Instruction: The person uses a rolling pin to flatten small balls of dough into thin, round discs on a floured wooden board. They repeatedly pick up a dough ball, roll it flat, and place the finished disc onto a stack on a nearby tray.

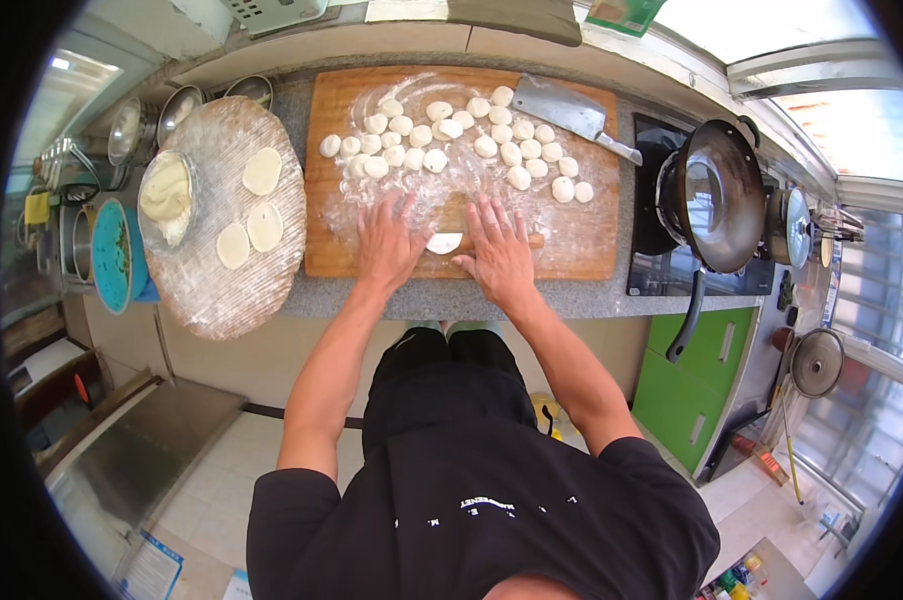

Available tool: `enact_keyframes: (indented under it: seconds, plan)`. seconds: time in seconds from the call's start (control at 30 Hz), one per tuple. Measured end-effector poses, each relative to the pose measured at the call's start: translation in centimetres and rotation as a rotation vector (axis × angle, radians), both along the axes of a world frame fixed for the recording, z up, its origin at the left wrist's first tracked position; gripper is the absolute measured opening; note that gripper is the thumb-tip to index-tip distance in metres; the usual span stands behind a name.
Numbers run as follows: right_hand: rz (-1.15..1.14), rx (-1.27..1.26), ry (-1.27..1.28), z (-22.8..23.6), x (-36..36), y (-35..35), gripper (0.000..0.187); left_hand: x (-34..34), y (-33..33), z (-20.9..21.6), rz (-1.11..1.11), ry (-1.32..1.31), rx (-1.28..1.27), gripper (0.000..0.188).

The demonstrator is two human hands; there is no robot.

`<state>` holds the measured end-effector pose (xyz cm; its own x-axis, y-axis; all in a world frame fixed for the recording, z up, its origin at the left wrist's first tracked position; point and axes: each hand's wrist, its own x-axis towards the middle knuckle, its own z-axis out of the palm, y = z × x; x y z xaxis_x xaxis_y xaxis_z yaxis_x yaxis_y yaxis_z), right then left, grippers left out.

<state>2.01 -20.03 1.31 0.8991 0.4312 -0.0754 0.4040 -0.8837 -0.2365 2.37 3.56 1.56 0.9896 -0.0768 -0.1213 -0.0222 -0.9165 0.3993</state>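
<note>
My left hand (386, 240) and my right hand (500, 250) lie palm down near the front edge of a floured wooden board (332, 225). Their fingers are stretched out and spread, pointing away from me. Under the palms runs a wooden rolling pin (537, 241), mostly hidden; its right end shows beside my right hand. Between the hands a small flattened piece of dough (444, 243) is partly visible at the pin. Beyond my fingers, many small dough pieces (402, 125) are scattered over the flour.
A cleaver (562, 105) lies at the board's far right corner. To the left, a round ridged board (242, 300) carries three dough wrappers (265, 227) and a bowl of dough (167, 195). A teal basin (118, 255) stands farther left. On the right, a wok (717, 200) sits on the stove.
</note>
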Motion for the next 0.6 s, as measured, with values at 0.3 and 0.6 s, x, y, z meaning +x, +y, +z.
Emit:
enact_keyframes:
  seconds: [0.3, 0.6]
  plan:
    - [0.024, 0.247, -0.051, -0.3, 1.5, -1.0, 0.050, 3.9, 0.1, 0.3, -0.569, 0.044, -0.269, 0.034]
    - [0.108, 0.371, -0.073, 0.3, -0.8, -3.3, 0.031, 2.3, 1.5, -2.6, 0.304, 0.343, -0.457, 0.023]
